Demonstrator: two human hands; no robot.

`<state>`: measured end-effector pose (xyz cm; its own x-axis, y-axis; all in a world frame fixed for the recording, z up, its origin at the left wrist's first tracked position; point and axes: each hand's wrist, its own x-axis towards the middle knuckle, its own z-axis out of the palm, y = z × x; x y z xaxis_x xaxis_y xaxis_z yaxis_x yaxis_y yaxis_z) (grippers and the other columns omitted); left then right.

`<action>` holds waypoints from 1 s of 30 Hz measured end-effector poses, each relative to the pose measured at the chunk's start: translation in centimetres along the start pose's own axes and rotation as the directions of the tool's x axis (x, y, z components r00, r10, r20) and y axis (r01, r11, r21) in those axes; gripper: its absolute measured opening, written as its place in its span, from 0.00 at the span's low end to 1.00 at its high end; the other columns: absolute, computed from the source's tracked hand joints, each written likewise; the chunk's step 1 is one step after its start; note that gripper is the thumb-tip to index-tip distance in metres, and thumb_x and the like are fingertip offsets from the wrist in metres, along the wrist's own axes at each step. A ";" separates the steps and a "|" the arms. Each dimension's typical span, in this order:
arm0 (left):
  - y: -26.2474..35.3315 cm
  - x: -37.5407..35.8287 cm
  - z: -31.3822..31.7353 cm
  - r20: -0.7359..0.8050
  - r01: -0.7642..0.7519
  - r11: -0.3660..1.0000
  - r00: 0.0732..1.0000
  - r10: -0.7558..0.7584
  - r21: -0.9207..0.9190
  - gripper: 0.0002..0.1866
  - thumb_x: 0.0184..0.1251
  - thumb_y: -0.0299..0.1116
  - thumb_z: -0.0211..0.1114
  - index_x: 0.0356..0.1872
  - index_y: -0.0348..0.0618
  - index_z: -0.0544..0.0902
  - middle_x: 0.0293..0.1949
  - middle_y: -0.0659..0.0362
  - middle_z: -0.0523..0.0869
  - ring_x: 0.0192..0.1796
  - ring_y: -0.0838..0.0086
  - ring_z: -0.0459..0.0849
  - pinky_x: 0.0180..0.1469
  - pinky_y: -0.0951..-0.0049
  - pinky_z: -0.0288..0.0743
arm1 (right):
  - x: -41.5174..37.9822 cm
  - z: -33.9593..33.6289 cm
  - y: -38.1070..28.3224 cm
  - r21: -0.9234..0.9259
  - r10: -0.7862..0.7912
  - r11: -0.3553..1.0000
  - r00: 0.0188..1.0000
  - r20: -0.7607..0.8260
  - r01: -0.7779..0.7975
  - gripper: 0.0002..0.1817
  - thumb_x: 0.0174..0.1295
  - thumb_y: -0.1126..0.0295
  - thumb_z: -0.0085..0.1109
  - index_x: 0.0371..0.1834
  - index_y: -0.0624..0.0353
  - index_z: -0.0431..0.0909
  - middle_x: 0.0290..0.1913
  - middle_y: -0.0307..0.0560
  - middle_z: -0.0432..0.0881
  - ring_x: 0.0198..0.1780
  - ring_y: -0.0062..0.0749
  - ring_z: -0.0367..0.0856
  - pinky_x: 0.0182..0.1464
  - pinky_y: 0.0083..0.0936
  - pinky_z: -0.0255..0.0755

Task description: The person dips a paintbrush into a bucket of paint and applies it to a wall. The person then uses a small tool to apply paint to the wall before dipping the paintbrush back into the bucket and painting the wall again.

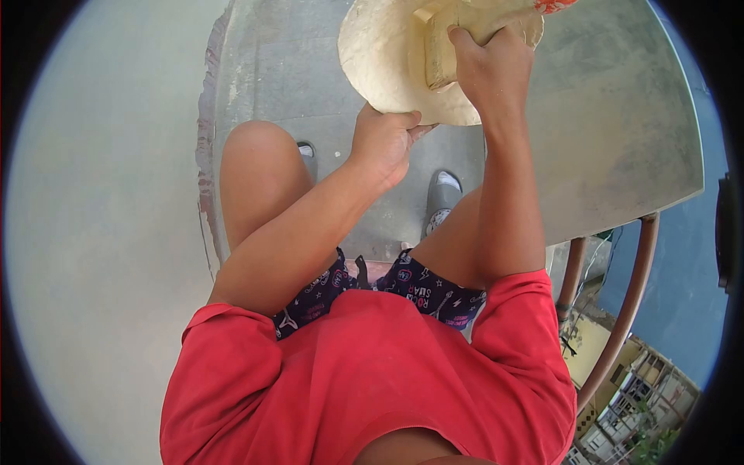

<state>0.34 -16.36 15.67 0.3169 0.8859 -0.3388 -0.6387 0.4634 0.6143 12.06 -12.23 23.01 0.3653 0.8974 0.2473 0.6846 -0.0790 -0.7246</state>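
Observation:
A cream-coloured round piece (pixel 380 54) with an uneven rim is held up at the top of the view. My left hand (pixel 381 143) pinches its near rim, thumb on top and fingers underneath. Over its right part, my right hand (pixel 496 70) grips a yellowish block (pixel 439 58) with straight edges, the thumb lying along its top. The block overlaps the round piece, and I cannot tell whether the two are joined. A red and white patterned bit (pixel 554 6) shows past my right hand at the upper edge.
Below my hands lies a grey floor (pixel 267 85) with a rough broken edge at the left. To the right is a smooth greenish-grey panel (pixel 612 116). Brown metal rails (pixel 632 302) stand at the lower right, with buildings (pixel 635 395) beyond. My knees and grey slippers (pixel 443 198) are underneath.

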 end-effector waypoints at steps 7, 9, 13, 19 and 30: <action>-0.4 0.0 0.2 0.013 0.005 1.000 1.000 -0.005 0.004 0.24 0.57 0.14 0.49 0.58 0.34 0.63 0.56 0.50 0.71 0.57 0.62 0.74 0.58 0.59 0.71 | 0.1 0.1 0.5 -0.071 -0.068 0.995 0.997 -0.037 0.066 0.16 0.49 0.65 0.56 0.32 0.70 0.78 0.26 0.58 0.81 0.30 0.50 0.80 0.39 0.36 0.73; -0.4 0.1 0.1 0.012 0.008 1.000 1.000 -0.009 0.016 0.24 0.57 0.13 0.48 0.58 0.34 0.63 0.56 0.49 0.70 0.57 0.62 0.74 0.58 0.60 0.73 | 0.3 0.0 0.5 -0.098 -0.023 0.995 1.000 -0.004 0.022 0.19 0.48 0.63 0.59 0.36 0.71 0.78 0.31 0.58 0.82 0.35 0.48 0.81 0.41 0.33 0.72; -0.8 0.2 -0.1 -0.011 0.039 0.999 0.999 -0.039 0.012 0.23 0.57 0.14 0.48 0.57 0.34 0.64 0.56 0.51 0.71 0.56 0.62 0.75 0.58 0.60 0.72 | -0.1 -0.3 0.0 -0.093 -0.010 0.996 1.000 0.004 0.010 0.17 0.49 0.65 0.56 0.37 0.69 0.78 0.31 0.58 0.82 0.34 0.50 0.81 0.41 0.35 0.73; -0.8 0.2 -0.2 -0.022 0.022 0.999 1.000 -0.022 0.025 0.23 0.57 0.14 0.48 0.56 0.33 0.65 0.55 0.50 0.73 0.55 0.61 0.76 0.56 0.59 0.72 | 0.0 -0.2 0.2 -0.104 -0.017 0.994 1.000 0.010 0.018 0.16 0.50 0.66 0.54 0.37 0.68 0.78 0.30 0.59 0.82 0.34 0.51 0.81 0.42 0.36 0.73; -0.6 -0.3 -0.1 -0.010 0.041 0.999 0.999 -0.041 0.015 0.23 0.57 0.14 0.48 0.57 0.31 0.63 0.55 0.48 0.72 0.54 0.58 0.76 0.56 0.57 0.73 | -0.7 -1.4 1.4 0.018 -0.007 1.000 0.999 -0.050 0.007 0.16 0.48 0.66 0.56 0.33 0.69 0.79 0.29 0.58 0.82 0.32 0.50 0.81 0.39 0.34 0.73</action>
<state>0.58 -16.92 15.32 0.3358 0.8661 -0.3703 -0.6148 0.4994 0.6105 13.66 -13.57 22.69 0.3922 0.8749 0.2842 0.6761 -0.0646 -0.7340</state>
